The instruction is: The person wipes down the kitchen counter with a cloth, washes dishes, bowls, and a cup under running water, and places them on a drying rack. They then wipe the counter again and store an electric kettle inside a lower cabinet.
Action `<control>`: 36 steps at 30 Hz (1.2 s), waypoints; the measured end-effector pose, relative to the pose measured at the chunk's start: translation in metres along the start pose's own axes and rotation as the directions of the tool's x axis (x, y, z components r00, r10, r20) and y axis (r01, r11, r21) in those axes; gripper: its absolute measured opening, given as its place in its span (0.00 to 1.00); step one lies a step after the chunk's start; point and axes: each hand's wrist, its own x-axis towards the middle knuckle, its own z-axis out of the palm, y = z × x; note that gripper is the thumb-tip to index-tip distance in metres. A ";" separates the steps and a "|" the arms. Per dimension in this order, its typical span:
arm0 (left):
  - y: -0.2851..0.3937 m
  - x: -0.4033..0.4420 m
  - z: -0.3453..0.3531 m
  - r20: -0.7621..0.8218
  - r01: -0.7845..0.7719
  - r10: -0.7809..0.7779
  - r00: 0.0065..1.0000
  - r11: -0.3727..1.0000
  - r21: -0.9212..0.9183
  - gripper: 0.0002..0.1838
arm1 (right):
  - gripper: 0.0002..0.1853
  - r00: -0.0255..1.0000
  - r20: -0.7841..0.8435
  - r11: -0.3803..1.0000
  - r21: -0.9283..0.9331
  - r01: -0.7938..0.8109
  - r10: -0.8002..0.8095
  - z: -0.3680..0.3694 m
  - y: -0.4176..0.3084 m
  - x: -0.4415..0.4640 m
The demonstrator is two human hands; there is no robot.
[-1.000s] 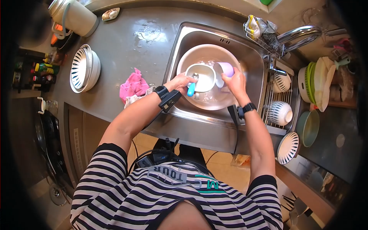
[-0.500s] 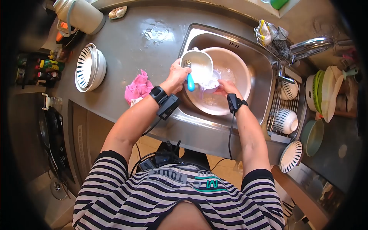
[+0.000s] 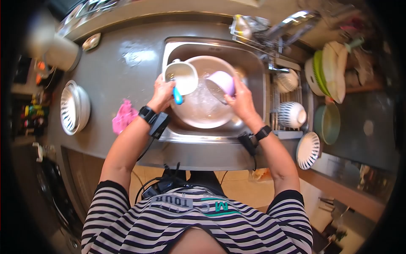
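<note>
My left hand (image 3: pixel 160 94) is closed on the rim of a white bowl (image 3: pixel 187 78) with a small tab on its far side. Pressed against that bowl by the same hand is a blue-handled spoon (image 3: pixel 178 97), its metal end inside the rim. My right hand (image 3: pixel 242 100) grips a light purple cup (image 3: pixel 227 81), tilted with its mouth to the left. Both vessels are above a wide pinkish basin (image 3: pixel 202 123) that holds water and stands in the steel sink (image 3: pixel 169 46).
A pink cloth (image 3: pixel 125 118) and stacked white bowls (image 3: pixel 84 108) sit on the left counter. To the right, a wire rack (image 3: pixel 277 122) holds striped bowls (image 3: pixel 292 115), beneath the faucet (image 3: pixel 296 21). A green bowl (image 3: pixel 327 122) and a striped dish (image 3: pixel 308 150) lie farther right.
My right hand has moved the purple cup away from the white bowl, to the right side of the basin, and tipped it. The whole view has shifted, with the scene sliding left.
</note>
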 end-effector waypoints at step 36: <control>-0.072 0.020 0.031 0.172 0.184 -0.207 0.963 0.973 0.139 0.21 | 0.14 0.961 -0.255 0.556 -0.786 -0.270 0.107 -0.114 0.203 0.024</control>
